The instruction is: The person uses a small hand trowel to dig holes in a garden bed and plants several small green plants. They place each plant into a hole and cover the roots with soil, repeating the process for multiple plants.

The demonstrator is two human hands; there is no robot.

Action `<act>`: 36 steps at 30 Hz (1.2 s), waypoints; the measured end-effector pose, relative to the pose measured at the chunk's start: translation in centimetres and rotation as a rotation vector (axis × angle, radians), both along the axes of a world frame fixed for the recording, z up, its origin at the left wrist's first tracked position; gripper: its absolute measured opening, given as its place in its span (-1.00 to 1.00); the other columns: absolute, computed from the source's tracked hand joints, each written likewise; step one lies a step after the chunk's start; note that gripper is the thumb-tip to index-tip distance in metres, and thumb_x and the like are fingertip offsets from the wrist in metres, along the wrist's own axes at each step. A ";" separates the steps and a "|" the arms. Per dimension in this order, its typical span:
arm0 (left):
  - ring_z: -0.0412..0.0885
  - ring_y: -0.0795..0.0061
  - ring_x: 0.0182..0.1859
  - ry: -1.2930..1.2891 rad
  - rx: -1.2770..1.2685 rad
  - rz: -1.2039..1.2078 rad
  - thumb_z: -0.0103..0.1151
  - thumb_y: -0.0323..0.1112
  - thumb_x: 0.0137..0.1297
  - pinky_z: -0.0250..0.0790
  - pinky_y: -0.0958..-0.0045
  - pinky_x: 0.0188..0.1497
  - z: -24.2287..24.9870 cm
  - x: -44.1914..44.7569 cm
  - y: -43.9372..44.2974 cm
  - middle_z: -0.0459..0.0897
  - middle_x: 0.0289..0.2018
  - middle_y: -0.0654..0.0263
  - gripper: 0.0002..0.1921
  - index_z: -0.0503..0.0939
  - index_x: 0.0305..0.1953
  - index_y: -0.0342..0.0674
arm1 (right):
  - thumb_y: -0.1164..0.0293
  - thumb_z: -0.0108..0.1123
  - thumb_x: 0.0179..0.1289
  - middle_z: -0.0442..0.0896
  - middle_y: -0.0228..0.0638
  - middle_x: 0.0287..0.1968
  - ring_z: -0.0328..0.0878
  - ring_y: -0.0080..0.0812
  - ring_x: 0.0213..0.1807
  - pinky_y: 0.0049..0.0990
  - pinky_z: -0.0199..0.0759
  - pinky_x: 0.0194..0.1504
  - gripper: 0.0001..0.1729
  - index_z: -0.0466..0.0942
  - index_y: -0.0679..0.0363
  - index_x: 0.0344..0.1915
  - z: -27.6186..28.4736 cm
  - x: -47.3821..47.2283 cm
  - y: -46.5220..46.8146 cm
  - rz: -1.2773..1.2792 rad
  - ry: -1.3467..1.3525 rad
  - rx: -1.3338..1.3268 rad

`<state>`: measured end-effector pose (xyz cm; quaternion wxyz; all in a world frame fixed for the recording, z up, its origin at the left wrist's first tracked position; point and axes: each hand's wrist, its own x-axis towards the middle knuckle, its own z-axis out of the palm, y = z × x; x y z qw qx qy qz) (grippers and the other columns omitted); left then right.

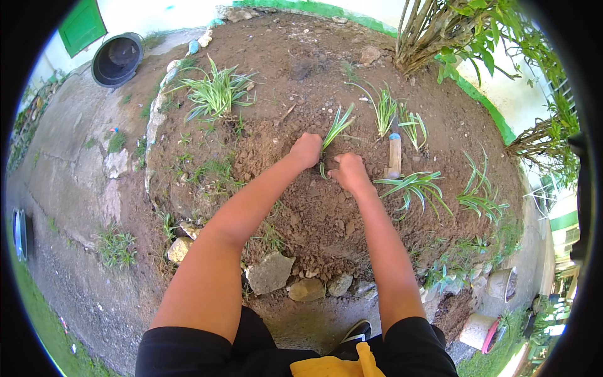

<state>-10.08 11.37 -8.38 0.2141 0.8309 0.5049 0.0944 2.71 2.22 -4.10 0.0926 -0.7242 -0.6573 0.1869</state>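
My left hand [308,150] is closed at the base of a small spider plant [336,126] with green and pale striped leaves; its fingertips are partly hidden. Just right of the plant's base, my right hand [347,170] touches or hovers over the brown soil [330,207], fingers slightly apart. A wooden-handled tool [395,153] lies on the soil beyond my right hand, its blade partly hidden by leaves. Around it are loose spider plants: a taller one [385,110], a small one [413,127] and a spreading one [417,186]. A bushy clump [216,89] stands at the upper left.
Stones [271,272] edge the bed near my feet. A black bucket [118,59] stands on the concrete at the upper left. A woody shrub [424,37] rises at the upper right, another spider plant [480,193] lies right, and pots [478,332] stand at the lower right.
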 end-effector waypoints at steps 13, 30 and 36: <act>0.64 0.03 -0.09 0.140 0.007 -0.114 0.35 -0.49 -0.04 0.54 0.20 -0.09 3.5 -1.8 -0.1 0.64 -0.19 -0.09 -0.68 0.59 -0.18 -0.37 | 0.52 0.42 -0.11 0.63 0.09 -0.26 0.58 0.07 -0.14 -0.20 0.48 -0.07 -0.64 0.59 0.35 -0.22 -1.8 0.8 2.5 0.121 0.060 0.016; 0.67 0.14 -0.13 0.252 -0.022 -0.099 0.24 -0.41 0.07 0.55 0.24 -0.12 3.6 -1.3 -0.6 0.69 -0.23 0.03 -0.79 0.62 -0.23 -0.32 | 0.57 0.10 0.10 0.66 0.01 -0.26 0.63 0.04 -0.19 -0.10 0.55 -0.17 -0.85 0.60 0.33 -0.32 -3.8 -2.6 4.2 0.019 -0.218 0.057; 0.67 0.13 -0.12 0.233 -0.014 -0.081 0.29 -0.38 0.04 0.55 0.24 -0.11 3.4 -1.5 -1.1 0.69 -0.24 0.03 -0.77 0.63 -0.24 -0.31 | 0.52 0.26 0.01 0.66 -0.01 -0.27 0.64 0.01 -0.23 -0.16 0.54 -0.18 -0.79 0.62 0.28 -0.27 -3.3 -2.1 4.4 0.091 -0.221 0.022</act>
